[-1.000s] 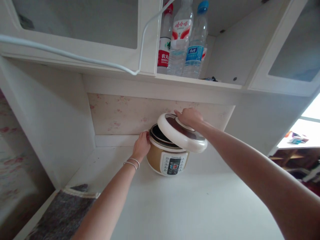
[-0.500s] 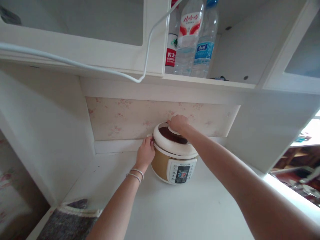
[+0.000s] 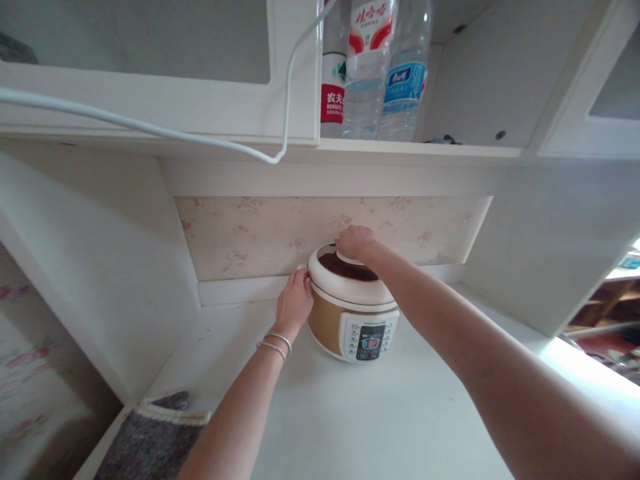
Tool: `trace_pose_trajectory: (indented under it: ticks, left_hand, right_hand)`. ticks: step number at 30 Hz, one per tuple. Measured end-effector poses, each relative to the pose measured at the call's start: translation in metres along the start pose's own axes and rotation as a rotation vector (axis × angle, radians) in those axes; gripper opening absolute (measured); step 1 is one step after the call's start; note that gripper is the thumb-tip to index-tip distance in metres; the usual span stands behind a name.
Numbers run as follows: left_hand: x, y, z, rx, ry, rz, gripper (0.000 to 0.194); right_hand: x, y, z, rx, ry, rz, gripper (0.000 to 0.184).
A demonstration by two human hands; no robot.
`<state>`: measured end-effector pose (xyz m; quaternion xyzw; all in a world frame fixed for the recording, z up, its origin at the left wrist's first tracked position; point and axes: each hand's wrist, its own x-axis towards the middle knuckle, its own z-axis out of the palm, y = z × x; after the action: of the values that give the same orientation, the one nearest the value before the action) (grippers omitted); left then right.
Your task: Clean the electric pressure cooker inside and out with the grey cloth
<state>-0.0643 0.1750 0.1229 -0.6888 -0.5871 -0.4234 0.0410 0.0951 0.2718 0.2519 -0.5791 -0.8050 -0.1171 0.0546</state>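
A gold and white electric cooker (image 3: 334,325) stands on the white counter (image 3: 380,413) against the back wall, its control panel (image 3: 371,339) facing me. Its white lid with a dark red centre (image 3: 345,277) sits flat on the pot. My right hand (image 3: 354,241) is closed over the knob on top of the lid. My left hand (image 3: 295,301), with two thin bangles on the wrist, grips the cooker's left side near the rim.
Three water bottles (image 3: 369,67) stand on an open shelf above. A white cable (image 3: 165,130) hangs across the upper cabinet front. A grey cloth (image 3: 150,437) lies at the counter's near left edge. Cabinet walls close in both sides.
The lid was tilted up off the pot a second ago. My right hand lowered it, and it now sits shut on the cooker. My left hand stayed on the cooker's side.
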Motion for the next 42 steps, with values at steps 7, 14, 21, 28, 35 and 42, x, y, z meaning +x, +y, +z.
trace_pose_trajectory:
  ticks: [7,14,21,28,35,42]
  left_hand:
    - [0.001,0.004,-0.013,0.203,-0.043,-0.069,0.032]
    - [0.016,-0.015,-0.011,0.070,-0.083,-0.009,0.028]
    - [0.016,-0.021,-0.008,-0.027,-0.056,-0.022,0.025]
    - [0.016,-0.012,-0.017,0.036,-0.114,-0.060,0.027]
    - [0.012,0.000,-0.025,0.092,-0.187,-0.103,0.030]
    - [-0.027,-0.004,-0.037,0.098,-0.067,0.036,0.039]
  right_hand:
    - [0.005,0.004,0.008,-0.053,0.035,0.029,0.044]
    - [-0.001,0.016,0.004,-0.067,0.041,-0.102,0.044]
    - [-0.014,0.024,-0.002,-0.160,0.113,-0.362,0.050]
    - [-0.053,0.025,-0.016,-0.131,0.336,-0.385,0.047]
    - [-0.150,0.040,0.000,-0.009,0.408,-0.595,0.036]
    - [-0.267,0.057,0.095,0.284,0.252,-0.480,0.031]
